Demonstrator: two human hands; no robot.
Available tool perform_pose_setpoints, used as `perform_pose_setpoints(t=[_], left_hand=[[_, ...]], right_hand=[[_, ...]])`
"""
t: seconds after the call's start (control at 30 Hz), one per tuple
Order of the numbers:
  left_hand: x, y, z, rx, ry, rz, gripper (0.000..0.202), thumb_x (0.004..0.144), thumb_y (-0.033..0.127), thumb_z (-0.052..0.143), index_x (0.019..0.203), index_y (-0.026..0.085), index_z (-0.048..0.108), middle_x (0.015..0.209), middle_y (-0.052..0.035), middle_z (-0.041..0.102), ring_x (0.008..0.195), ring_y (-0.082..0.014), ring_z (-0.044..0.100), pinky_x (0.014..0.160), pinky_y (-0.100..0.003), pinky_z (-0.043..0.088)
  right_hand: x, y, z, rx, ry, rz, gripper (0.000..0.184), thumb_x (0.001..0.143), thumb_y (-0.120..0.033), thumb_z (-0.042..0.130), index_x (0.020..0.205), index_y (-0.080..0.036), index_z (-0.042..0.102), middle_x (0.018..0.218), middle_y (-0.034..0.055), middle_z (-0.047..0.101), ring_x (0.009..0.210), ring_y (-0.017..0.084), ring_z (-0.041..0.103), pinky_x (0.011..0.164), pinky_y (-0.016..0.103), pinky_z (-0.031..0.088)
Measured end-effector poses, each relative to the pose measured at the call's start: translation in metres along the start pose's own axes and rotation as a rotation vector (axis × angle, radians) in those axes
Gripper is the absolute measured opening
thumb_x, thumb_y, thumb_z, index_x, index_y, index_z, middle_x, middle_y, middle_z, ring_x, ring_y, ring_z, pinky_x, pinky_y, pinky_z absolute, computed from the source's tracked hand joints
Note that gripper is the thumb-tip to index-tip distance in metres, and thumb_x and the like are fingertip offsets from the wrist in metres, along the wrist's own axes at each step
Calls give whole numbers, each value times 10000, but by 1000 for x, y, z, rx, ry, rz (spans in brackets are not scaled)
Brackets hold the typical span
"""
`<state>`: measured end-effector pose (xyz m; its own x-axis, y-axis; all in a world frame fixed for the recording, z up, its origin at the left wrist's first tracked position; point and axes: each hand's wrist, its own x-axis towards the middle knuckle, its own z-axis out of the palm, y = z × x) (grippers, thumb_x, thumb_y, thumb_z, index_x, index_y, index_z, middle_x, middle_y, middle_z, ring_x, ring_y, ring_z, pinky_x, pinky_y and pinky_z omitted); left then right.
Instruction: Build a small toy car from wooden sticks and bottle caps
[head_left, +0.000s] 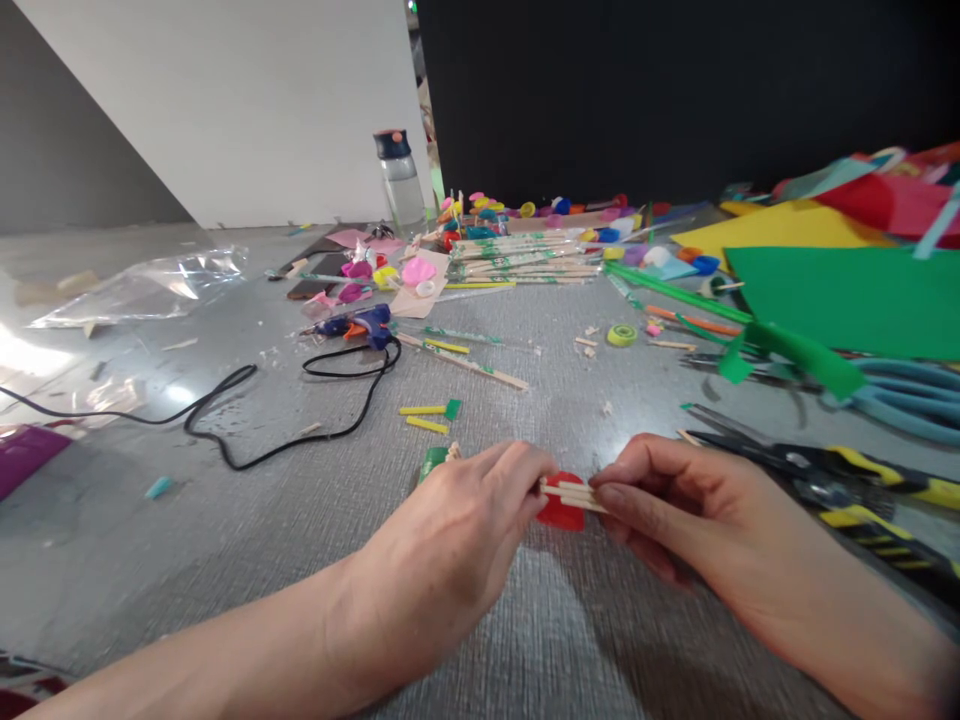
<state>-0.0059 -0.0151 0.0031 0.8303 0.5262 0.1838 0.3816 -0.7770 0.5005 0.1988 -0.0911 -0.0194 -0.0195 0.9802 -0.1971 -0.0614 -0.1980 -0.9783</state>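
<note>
1. Hands: the left hand (465, 520) and right hand (667, 500) meet low over the worktop (225, 560), each pinched on one end of the sticks (574, 493).
2. Sticks: a small bundle of thin wooden pieces, held level between the two hands, lying across a red piece (561, 512) directly beneath.
3. Contact between sticks and red piece appears close; bonding cannot be judged.
4. Risk: uneven finger pressure could fan the bundle out of alignment.
5. Risk: the scissors (825, 470), just right of the right hand, have blades pointing toward it; a sideways move could catch them.
6. Risk: the glue gun (356, 325) lies beyond the left hand; its cord (247, 450) could snag a reaching arm.
</note>
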Motion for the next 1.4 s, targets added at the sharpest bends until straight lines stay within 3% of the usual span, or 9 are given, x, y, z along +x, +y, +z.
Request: perform_pose_setpoints(t=[0.63, 1.0, 1.4], left_hand=[[-2, -1, 0, 6, 15, 19, 135, 1041, 113, 463, 1043, 163, 588, 905, -8, 670, 764, -163, 646, 686, -295, 454], [1, -4, 1, -34, 20, 1, 101, 1053, 159, 499, 1106, 196, 576, 963, 13, 674, 825, -140, 658, 738, -274, 466], [-2, -3, 1, -39, 20, -15, 143, 1035, 145, 515, 1154, 201, 572, 980, 7, 690, 840, -154, 678, 738, -287, 481]], right_hand=[[0, 0, -1, -22, 11, 9, 377, 881, -551, 779, 751, -219, 657, 609, -42, 563, 477, 62, 447, 423, 160, 324], [-1, 4, -5, -116, 10, 13, 390, 979, -590, 630, 846, -227, 684, 579, -42, 506, 486, 80, 417, 425, 192, 284], [3, 6, -11, -10, -10, 77, 372, 978, -563, 650, 859, -211, 670, 664, -25, 567, 506, 76, 442, 450, 189, 318]])
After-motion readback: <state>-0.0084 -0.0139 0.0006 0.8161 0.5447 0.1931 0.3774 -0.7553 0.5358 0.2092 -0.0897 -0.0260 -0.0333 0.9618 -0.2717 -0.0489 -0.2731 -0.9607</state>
